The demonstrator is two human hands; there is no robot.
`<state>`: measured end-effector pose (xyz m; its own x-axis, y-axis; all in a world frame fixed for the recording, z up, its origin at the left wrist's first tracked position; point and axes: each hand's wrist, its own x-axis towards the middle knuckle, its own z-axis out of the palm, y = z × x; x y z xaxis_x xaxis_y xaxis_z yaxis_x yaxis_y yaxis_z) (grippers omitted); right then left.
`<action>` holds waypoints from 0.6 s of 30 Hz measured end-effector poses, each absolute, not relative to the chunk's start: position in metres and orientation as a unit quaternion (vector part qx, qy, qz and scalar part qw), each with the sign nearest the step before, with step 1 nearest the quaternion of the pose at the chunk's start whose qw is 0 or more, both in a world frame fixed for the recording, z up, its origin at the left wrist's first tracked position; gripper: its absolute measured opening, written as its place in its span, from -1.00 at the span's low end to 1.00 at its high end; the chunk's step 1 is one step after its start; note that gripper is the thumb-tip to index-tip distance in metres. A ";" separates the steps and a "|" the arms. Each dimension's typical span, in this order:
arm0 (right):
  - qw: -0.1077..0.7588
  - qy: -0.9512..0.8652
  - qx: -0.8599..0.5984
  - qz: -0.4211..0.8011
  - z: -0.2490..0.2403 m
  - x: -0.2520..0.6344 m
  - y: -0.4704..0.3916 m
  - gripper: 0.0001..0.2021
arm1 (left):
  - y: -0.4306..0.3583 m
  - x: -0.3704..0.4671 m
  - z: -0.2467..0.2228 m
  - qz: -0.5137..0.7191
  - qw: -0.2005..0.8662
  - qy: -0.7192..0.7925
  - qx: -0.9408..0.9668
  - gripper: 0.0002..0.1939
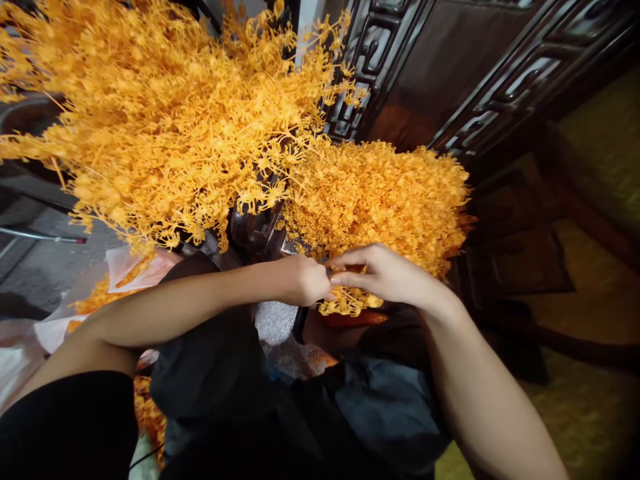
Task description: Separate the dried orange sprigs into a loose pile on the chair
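Observation:
In the head view, my left hand (306, 280) is closed in front of my lap, its fingertips hidden, so what it grips cannot be made out. My right hand (377, 272) meets it from the right, thumb and fingers drawn together towards the left hand's fingertips. A small sprig of orange-yellow flowers (350, 301) shows just under and between the right hand's fingers. Right behind the hands lies a dense orange bunch (385, 200). A larger, looser yellow-orange bunch (165, 120) spreads across the upper left.
Dark carved wooden furniture (425, 67) stands behind the bunches. At the left are a pinkish-white plastic bag (120, 267) with orange pieces and a metal rod (45, 235) on the grey floor. More orange pieces (150, 410) lie beside my dark-clothed leg.

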<state>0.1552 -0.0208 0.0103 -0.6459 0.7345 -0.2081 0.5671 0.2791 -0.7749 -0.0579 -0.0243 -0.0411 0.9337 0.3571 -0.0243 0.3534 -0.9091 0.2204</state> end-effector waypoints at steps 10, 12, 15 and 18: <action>0.303 -0.628 -0.566 0.440 0.005 0.174 -0.012 -0.74 | -0.008 -0.060 -0.005 0.007 0.163 0.249 0.955 -0.56; 0.333 -0.603 -0.599 0.408 0.009 0.186 -0.009 -0.73 | -0.005 -0.062 -0.001 0.032 0.177 0.235 0.955 -0.57; 0.473 -0.500 -0.664 0.291 0.010 0.218 -0.004 -0.69 | -0.010 -0.069 -0.003 0.027 0.211 0.175 0.961 -0.64; 0.571 -0.410 -0.665 0.255 0.001 0.242 -0.001 -0.70 | -0.019 -0.076 -0.009 -0.021 0.220 0.173 0.960 -0.67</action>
<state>0.2419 -0.0005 0.0010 0.5342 0.8354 0.1293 0.2542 -0.0129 -0.9671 -0.0762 -0.0194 -0.0091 0.9392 0.3230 -0.1168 0.3416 -0.8430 0.4156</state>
